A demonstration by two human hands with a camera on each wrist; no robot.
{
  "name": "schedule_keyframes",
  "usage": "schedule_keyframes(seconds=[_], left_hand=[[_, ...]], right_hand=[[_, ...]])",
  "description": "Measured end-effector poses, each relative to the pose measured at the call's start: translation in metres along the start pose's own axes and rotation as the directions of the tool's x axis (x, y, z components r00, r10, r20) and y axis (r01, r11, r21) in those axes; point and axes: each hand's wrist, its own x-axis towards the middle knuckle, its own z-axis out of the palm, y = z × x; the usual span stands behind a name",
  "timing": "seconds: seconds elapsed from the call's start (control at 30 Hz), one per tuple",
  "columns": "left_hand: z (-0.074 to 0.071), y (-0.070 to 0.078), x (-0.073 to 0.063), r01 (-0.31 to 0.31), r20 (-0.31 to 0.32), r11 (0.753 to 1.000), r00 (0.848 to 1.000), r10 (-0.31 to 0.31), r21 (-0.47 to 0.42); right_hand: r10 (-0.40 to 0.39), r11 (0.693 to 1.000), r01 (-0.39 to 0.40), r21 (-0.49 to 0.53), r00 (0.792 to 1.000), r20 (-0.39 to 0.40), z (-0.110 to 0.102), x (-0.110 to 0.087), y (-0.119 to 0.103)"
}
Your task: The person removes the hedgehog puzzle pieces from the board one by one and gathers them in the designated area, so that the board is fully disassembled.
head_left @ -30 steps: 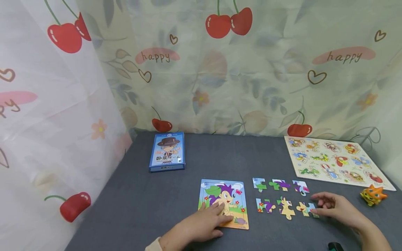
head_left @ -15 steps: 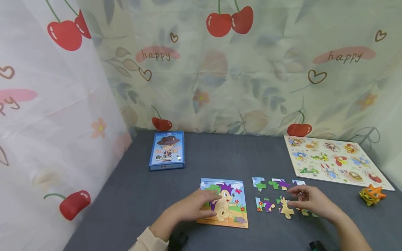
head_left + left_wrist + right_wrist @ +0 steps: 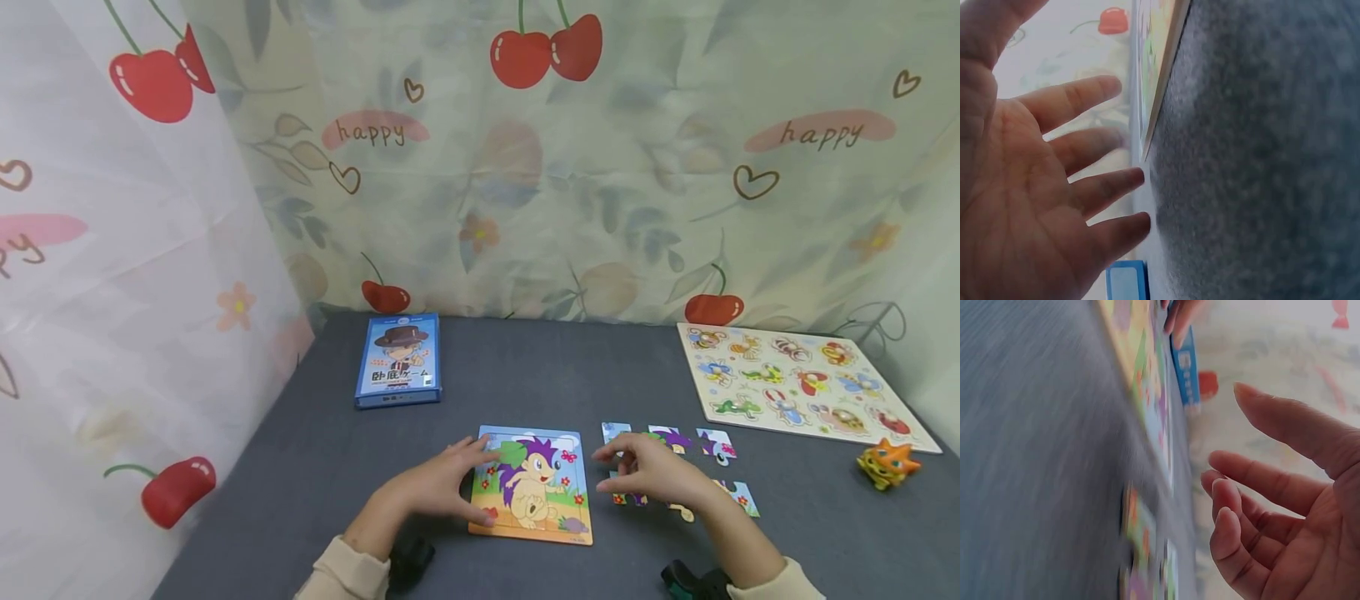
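A square picture puzzle of a purple-haired hedgehog lies flat on the dark table. My left hand hovers at its left edge, fingers spread and thumb over the lower left corner. The left wrist view shows the bare palm beside the puzzle's edge. Just right of the puzzle is my right hand, over several loose jigsaw pieces and partly hiding them. Its fingers bend loosely with nothing between them in the right wrist view. A piece with a pink butterfly and a piece with red flowers show beyond the hand and forearm.
A blue game box lies at the back left. At the back right is a white insect puzzle board, with a small orange and yellow figurine in front of it. A printed cloth hangs behind the table.
My right hand has moved left from the far end of the loose pieces to beside the puzzle. My left hand has lifted off the picture and shifted to its left edge.
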Motion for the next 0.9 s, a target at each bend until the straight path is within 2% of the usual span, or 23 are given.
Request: schedule_keyframes(seconds=[0.33,0.53,0.9], left_hand=[[-0.002,-0.006,-0.001,0.044,0.027,0.999,0.999,-0.045,0.010],[-0.003,-0.006,-0.001,0.039,0.034,0.999,0.999,-0.039,0.022],[-0.004,-0.006,-0.002,0.034,0.048,0.999,0.998,-0.036,0.024]], right_hand=[[-0.097,0.995,0.098,-0.001,0.991,0.087,0.026,0.031,-0.028],[-0.137,0.990,0.139,-0.001,0.980,0.146,0.045,0.046,-0.041],[-0.120,0.993,0.120,0.010,0.976,0.179,0.072,0.062,-0.056]])
